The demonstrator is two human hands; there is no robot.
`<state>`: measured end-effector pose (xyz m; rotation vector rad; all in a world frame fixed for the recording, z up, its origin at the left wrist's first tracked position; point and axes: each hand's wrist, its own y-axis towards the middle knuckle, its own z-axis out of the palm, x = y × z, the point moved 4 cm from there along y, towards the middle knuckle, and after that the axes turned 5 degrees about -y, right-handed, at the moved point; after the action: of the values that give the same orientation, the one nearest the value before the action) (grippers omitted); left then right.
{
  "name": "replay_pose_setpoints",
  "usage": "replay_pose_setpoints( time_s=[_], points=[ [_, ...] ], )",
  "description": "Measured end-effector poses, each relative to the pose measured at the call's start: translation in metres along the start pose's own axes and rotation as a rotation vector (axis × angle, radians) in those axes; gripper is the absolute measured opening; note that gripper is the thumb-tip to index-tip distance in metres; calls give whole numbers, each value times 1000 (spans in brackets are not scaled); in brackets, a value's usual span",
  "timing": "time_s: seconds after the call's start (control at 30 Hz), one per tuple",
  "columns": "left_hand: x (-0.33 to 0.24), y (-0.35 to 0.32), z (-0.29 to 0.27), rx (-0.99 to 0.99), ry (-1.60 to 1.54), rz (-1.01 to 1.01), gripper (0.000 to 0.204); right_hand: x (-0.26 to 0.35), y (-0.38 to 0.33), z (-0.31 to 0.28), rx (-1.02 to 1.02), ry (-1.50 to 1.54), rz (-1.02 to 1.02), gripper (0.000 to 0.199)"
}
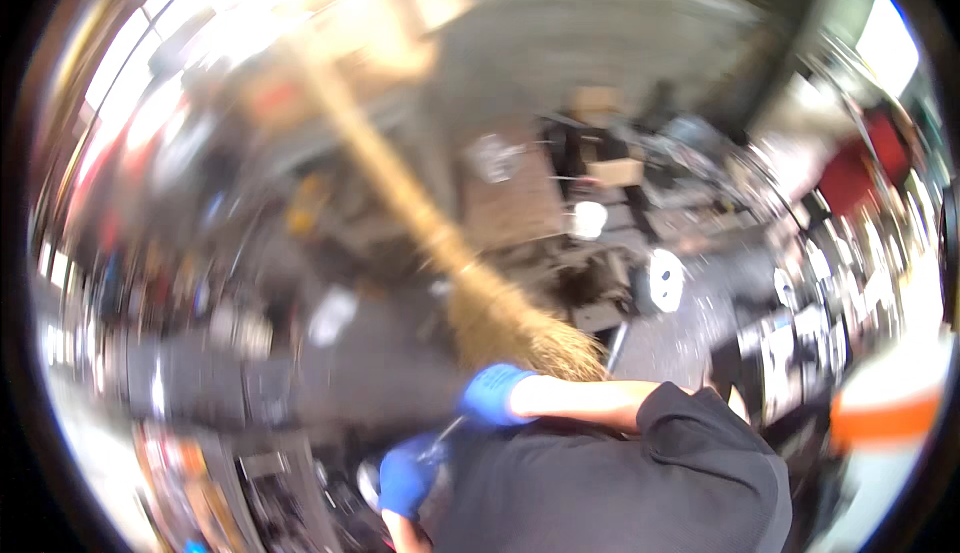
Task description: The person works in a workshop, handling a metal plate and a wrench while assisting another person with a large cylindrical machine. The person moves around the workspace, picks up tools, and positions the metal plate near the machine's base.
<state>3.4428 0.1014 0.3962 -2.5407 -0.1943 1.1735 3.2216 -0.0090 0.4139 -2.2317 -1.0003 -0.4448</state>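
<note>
Both of my hands wear blue gloves and are close together in front of my dark shirt, low in the picture. My left hand (pixel 408 478) is curled at a thin metal rod (pixel 443 435), which slants up toward the other glove. My right hand (pixel 492 395) reaches in from the right with its fingers bent closed; what lies inside them is hidden. Just beyond it spread the bristles of a straw broom (pixel 500 308), whose pale handle runs to the upper left. Beside the left glove a shiny rounded metal piece (pixel 369 483) shows partly. Motion blur smears the whole picture.
A dark bench surface (pixel 375 378) lies beyond my hands. A brown board (pixel 510 193) with clear plastic on it, a white roll (pixel 665 280) and cluttered metal parts are farther off. An orange and white object (pixel 890 413) stands at right. Bins with parts (pixel 280 493) sit lower left.
</note>
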Motion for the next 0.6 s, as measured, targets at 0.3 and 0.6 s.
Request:
replay_pose_setpoints(
  time_s=[0.3,0.6],
  points=[
    [-50,117,5,644,403,562,24,-2,-61,75,-526,374,530,24],
    [-114,108,125,813,19,608,23,-3,-188,123,-675,516,881,26]
  ],
)
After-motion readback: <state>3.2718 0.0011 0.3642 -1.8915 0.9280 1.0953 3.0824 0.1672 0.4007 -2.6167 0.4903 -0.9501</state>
